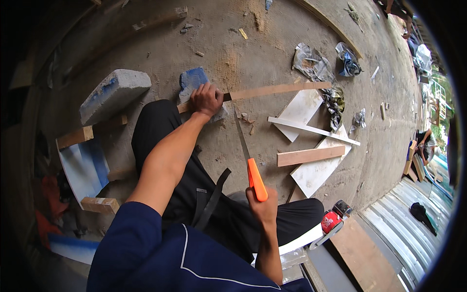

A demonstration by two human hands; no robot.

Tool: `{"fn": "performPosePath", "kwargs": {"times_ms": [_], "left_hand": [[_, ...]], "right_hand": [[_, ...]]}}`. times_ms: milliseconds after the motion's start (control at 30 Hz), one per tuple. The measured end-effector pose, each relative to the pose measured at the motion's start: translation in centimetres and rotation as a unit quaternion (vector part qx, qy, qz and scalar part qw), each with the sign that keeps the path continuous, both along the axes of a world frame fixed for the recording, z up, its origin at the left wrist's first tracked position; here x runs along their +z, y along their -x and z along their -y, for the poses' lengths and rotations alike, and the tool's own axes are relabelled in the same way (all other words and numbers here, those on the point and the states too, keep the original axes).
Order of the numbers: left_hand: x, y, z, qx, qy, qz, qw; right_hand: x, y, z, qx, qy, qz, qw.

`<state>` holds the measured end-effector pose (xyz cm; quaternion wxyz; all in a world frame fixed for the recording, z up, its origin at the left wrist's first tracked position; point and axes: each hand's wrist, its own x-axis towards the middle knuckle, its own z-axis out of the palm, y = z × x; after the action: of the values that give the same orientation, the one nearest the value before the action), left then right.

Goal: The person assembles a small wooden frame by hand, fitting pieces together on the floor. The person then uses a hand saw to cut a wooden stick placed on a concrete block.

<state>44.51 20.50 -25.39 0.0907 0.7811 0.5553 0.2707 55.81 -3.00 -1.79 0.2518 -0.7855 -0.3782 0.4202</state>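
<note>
My left hand (206,100) is closed over a long thin wooden strip (282,89), pressing it down across a blue-stained block (193,79). Just right of these fingers a dark band crosses the strip. My right hand (265,205) grips a hand saw by its orange handle (259,181). The saw's narrow blade (241,136) points away from me, its tip near the strip just right of the dark band. Whether the blade touches the wood I cannot tell. My bent legs in black trousers (163,141) lie beneath my arms.
Left stands a tilted concrete block (116,95) near a wooden frame with a blue-white panel (85,168). To the right lie white boards (318,170), a brown plank (311,155) and crumpled plastic (313,62). A red can (332,222) is by my knee; another person (427,145) is far right.
</note>
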Motion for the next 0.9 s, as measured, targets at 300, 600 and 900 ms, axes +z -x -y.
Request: {"fn": "performPosePath", "kwargs": {"times_ms": [300,600,900], "left_hand": [[-0.9,0.2,0.4,-0.004,-0.014,0.003,1.0],[-0.1,-0.5,0.4,-0.004,-0.007,0.0,1.0],[0.0,-0.4,0.5,-0.004,-0.006,-0.001,1.0]], "right_hand": [[-4.4,0.7,-4.9,0.005,-0.03,0.029,0.999],[-6.7,-0.2,-7.4,-0.043,0.008,0.0,0.999],[-3.1,-0.3,-0.1,-0.011,-0.017,0.022,1.0]]}}
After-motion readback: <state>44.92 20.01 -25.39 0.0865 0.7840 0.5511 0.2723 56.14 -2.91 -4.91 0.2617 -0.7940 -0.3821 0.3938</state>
